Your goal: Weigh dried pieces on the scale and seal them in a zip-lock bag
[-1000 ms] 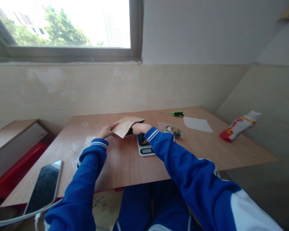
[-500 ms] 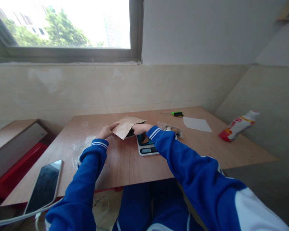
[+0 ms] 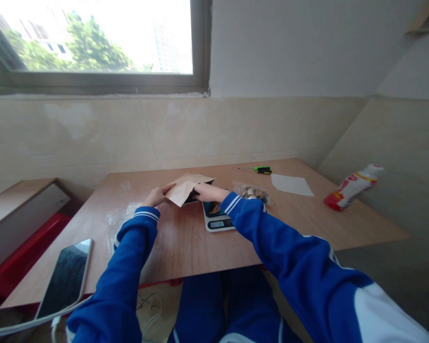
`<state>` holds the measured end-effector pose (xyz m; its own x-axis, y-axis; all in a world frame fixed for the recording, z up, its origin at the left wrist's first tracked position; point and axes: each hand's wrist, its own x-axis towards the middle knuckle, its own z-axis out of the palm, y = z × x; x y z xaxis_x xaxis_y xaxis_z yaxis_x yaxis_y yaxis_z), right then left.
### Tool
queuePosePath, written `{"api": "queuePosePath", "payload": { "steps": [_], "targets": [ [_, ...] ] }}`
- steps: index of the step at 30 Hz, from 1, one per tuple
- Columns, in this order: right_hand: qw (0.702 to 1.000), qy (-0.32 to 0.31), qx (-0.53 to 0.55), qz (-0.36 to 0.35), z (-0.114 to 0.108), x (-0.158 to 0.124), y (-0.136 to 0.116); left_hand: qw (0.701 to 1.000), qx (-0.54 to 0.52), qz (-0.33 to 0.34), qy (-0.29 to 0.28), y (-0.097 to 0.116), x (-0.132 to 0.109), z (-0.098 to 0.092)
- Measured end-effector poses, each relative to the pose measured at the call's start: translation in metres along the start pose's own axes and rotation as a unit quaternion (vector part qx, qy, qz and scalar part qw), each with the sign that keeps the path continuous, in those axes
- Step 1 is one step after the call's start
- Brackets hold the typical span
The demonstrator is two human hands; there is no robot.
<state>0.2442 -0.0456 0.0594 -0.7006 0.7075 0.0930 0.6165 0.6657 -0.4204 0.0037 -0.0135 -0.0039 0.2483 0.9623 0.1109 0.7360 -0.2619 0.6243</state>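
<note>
1. The left hand's fingers [image 3: 168,187] lie closed over the left edge of a kraft paper envelope [image 3: 184,190], pinching it. The right hand's fingers [image 3: 200,190] reach into its dark mouth; their tips are hidden, so I cannot tell whether they are closed on anything.
2. The envelope is held up between the left hand [image 3: 158,195] and the right hand [image 3: 210,193], just above the counter [image 3: 186,247] and beside the back corner of a digital kitchen scale [image 3: 218,223]. Its flap is lifted, and something dark shows at the opening, too hidden to identify.
3. As things lie, the envelope is open and in hand, not resting on the scale. A clear plastic bag [image 3: 252,193] of brownish pieces lies just beyond the scale, apart from both hands.
4. Both forearms reach forward from blue sleeves with white stripes [image 3: 243,207], elbows out and wrists level, the hands close together.
5. Farther along the counter lie a green-and-black screwdriver [image 3: 263,170] and a white sheet of paper [image 3: 291,185], with a white-and-red plastic bottle [image 3: 352,194] on its side near the wall. A smartphone [image 3: 64,278] sits near the front edge, a cable running from it.
</note>
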Motion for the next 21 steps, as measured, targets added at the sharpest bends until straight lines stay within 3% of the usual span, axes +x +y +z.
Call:
{"api": "queuePosePath", "payload": {
  "steps": [6, 9, 12, 16, 21],
  "targets": [
    [0.999, 0.037, -0.037, -0.008, -0.018, -0.018, -0.013, 1.000, -0.016, -0.008, -0.008, -0.009, 0.006, 0.000],
    [0.996, 0.089, 0.027, -0.014, -0.033, -0.032, -0.012, 1.000, -0.023, -0.010, -0.012, -0.014, 0.009, 0.000],
    [0.982, 0.129, 0.135, 0.021, -0.045, -0.049, -0.002, 0.999, -0.029, -0.011, -0.009, -0.016, 0.010, -0.002],
    [0.965, 0.094, 0.242, 0.031, -0.048, -0.070, 0.019, 0.999, -0.035, -0.020, 0.001, -0.015, 0.011, -0.004],
    [0.986, 0.060, 0.144, 0.066, -0.024, -0.068, 0.040, 0.996, -0.055, -0.062, 0.034, -0.013, 0.012, -0.003]
  ]
}}
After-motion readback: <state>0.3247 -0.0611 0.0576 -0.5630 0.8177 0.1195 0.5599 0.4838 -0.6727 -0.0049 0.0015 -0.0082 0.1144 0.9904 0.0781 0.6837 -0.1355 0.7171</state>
